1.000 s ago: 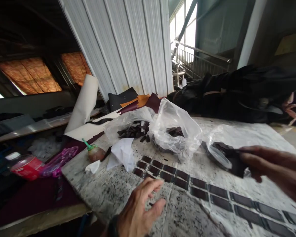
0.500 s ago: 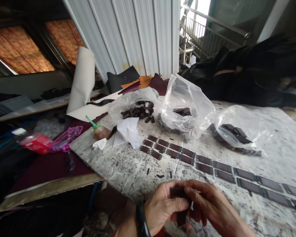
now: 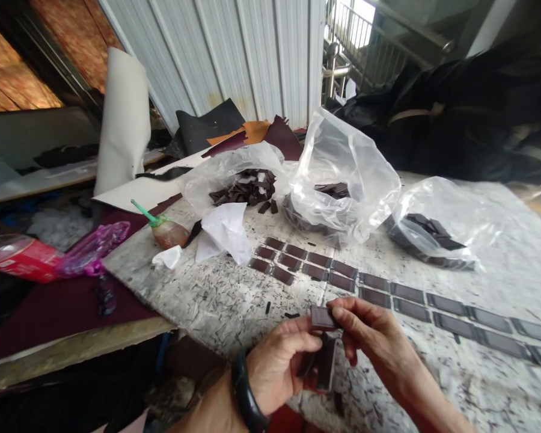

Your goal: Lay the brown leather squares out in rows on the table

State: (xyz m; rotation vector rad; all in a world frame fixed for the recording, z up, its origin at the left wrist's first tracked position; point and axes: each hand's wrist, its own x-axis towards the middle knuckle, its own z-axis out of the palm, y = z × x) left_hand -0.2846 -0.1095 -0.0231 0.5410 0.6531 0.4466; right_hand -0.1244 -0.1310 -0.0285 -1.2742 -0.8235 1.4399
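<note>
My left hand point(image 3: 282, 355), with a black band on its wrist, is closed around several dark brown rectangular pieces point(image 3: 325, 364). Between the thumb and fingers of my right hand point(image 3: 372, 328) is one dark brown rectangular piece point(image 3: 323, 317), its left end touching my left fingertips. Beyond my hands, rows of similar dark pieces point(image 3: 408, 293) lie flat on the stained white tabletop point(image 3: 234, 313), reaching towards the right edge. The far ends of the pieces in my left palm are hidden by my fingers.
Three clear plastic bags hold dark pieces: a left bag point(image 3: 193, 189), a middle bag point(image 3: 365, 162) and a right bag point(image 3: 478, 219). A bulb-shaped bottle with a green nozzle point(image 3: 169, 233) stands by crumpled white paper point(image 3: 223, 231). A red-labelled bottle point(image 3: 24, 258) lies left.
My right hand has drawn one piece up and away from the ones in my left hand. Both hands sit slightly higher and farther apart, and the camera view has shifted.
</note>
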